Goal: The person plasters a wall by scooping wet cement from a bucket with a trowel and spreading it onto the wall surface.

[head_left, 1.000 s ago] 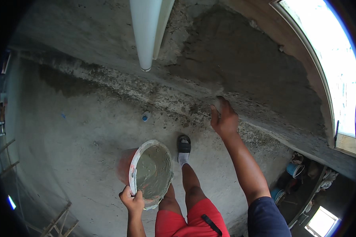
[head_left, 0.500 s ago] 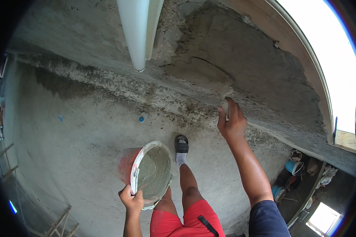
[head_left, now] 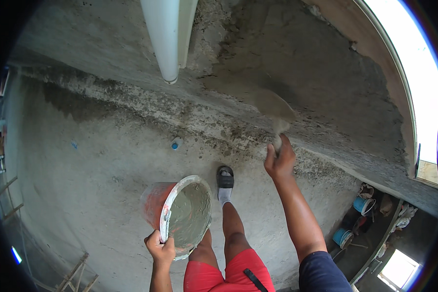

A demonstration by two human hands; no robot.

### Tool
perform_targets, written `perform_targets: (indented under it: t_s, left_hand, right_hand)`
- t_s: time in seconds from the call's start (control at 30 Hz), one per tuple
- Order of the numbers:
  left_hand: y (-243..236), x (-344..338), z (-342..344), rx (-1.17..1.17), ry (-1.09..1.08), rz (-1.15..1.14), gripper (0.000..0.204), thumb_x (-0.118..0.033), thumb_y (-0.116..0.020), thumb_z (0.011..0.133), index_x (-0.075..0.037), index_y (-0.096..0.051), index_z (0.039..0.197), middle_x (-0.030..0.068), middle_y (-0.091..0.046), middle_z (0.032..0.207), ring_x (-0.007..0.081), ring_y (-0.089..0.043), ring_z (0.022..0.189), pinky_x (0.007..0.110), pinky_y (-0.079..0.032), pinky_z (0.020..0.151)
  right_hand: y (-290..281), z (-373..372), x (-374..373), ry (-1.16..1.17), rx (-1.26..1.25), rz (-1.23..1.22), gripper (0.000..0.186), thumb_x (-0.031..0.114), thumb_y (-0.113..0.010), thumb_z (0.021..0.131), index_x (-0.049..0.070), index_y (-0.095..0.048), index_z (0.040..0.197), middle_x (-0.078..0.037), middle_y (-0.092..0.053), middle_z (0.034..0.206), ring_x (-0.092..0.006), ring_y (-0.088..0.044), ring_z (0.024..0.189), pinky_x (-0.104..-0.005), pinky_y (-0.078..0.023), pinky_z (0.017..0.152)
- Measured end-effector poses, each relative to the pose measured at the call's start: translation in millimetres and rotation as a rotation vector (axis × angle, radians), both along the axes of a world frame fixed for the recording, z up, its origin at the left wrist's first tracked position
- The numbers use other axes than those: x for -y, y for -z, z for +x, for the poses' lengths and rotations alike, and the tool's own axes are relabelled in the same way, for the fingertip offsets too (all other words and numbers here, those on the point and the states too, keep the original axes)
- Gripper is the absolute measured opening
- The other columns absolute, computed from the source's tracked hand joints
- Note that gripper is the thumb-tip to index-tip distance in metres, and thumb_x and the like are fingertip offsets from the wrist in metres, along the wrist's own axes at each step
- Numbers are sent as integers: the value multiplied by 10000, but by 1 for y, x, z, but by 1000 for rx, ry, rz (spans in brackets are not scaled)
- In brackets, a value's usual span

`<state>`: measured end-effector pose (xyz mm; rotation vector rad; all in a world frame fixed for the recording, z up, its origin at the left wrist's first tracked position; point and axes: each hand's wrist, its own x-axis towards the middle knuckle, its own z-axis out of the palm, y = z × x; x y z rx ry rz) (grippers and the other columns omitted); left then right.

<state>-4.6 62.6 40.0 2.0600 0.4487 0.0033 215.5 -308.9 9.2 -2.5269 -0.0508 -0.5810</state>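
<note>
My left hand (head_left: 160, 247) grips the rim of a red bucket (head_left: 153, 200), which is tilted so its mouth faces me. Grey wet mortar (head_left: 189, 214) coats the inside of the bucket. In my right hand (head_left: 282, 160) is the handle of a trowel (head_left: 273, 106), its fingers closed round it. The trowel's blade is smeared grey and lies close to the wall; whether it touches the surface I cannot tell. Behind the blade spreads a darker patch of fresh plaster (head_left: 321, 73) on the wall.
A white pipe (head_left: 161, 41) runs down the wall left of the plaster. A window frame (head_left: 392, 63) borders the patch at right. A small blue-capped bottle (head_left: 175, 144) stands on the concrete floor (head_left: 97, 185). Blue buckets (head_left: 363, 204) are at the far right, wooden pieces (head_left: 75, 273) at lower left.
My right hand has drawn slightly down toward me, and the trowel's blade now shows broad side out. My left hand and the bucket have hardly moved.
</note>
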Motion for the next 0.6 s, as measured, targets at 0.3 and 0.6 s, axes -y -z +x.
perform_targets:
  t_s: [0.3, 0.6]
  left_hand:
    - [7, 2, -11, -9, -29, -1, 320, 51, -602, 648, -60, -304, 612, 66, -333, 492, 145, -307, 447, 351, -265, 447]
    - [10, -1, -13, 17, 9, -9, 301, 45, -597, 643, -44, -312, 604, 70, -338, 486, 145, -320, 441, 336, -272, 446]
  right_hand:
    - [40, 24, 4, 62, 160, -40, 443, 122, -667, 912, -72, -505, 1276, -254, -656, 983, -438, -674, 813, -455, -555, 703]
    - [50, 14, -28, -82, 99, 48, 427, 127, -642, 918, -58, -503, 1277, -256, -657, 965, -441, -676, 768, -454, -556, 669]
